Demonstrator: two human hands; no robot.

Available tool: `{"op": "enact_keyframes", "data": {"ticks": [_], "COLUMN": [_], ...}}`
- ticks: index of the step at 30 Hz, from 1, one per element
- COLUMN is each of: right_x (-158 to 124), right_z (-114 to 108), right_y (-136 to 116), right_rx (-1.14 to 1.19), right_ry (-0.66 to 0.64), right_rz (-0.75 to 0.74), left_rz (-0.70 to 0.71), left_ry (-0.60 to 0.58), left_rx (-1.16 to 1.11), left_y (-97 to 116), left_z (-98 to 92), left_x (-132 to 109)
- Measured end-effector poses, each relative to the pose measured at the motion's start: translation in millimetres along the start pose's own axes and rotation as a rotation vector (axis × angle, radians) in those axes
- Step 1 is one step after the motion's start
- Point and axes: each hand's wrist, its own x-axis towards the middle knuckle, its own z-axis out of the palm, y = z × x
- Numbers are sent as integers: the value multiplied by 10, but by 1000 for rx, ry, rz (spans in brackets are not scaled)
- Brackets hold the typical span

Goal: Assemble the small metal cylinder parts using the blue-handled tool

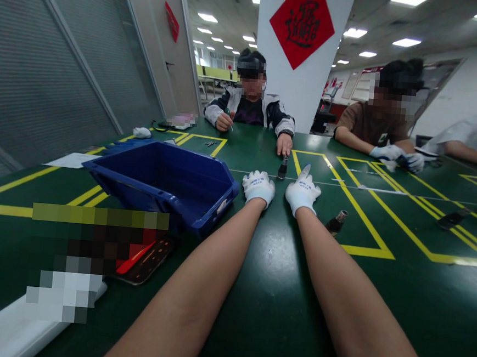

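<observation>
Along the left edge of a green worktop (262, 301) marked with yellow tape (367, 251), a pale sheet (72, 160) lies flat, while a long white object (8, 322), partly blurred out, reaches in from the near left corner. Just beside it rests a dark and red flat item (145, 259), also partly blurred. A blue bin (169, 165) sits left of the worktop's middle.

To its right, a person's left hand (259, 186), in a white glove, rests palm down, its grip partly curled; whether anything is held underneath cannot be told. Across the far edge sits a co-worker in a dark and pale jacket (250, 105), a bare hand (284, 143) extended to the top of a dark metal-topped piece (283, 168) that stands upright just beyond the gap between the gloves.

The right hand (303, 192), gloved alike, points its index finger toward the far edge; the rest of its grip is hidden from view. A second metal-topped piece (336, 223) leans beside the right forearm. Toward the far right corner, a co-worker in brown (370, 125) works in white gloves (389, 153).
</observation>
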Motion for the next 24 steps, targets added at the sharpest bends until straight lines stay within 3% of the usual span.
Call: {"op": "enact_keyframes", "data": {"ticks": [7, 12, 19, 24], "right_x": [29, -134, -737, -1350], "right_z": [-46, -187, -647, -1004], "right_y": [86, 68, 120, 292], "right_rx": [86, 146, 199, 202], "right_ry": [-17, 10, -18, -165], "right_rz": [98, -11, -201, -494], "left_rz": [74, 183, 234, 310], "left_ry": [-41, -60, -118, -178], "left_rx": [2, -8, -10, -33], "left_y": [-74, -130, -73, -59], "left_z": [-119, -205, -482, -722], "left_x": [-134, -283, -730, -1214]}}
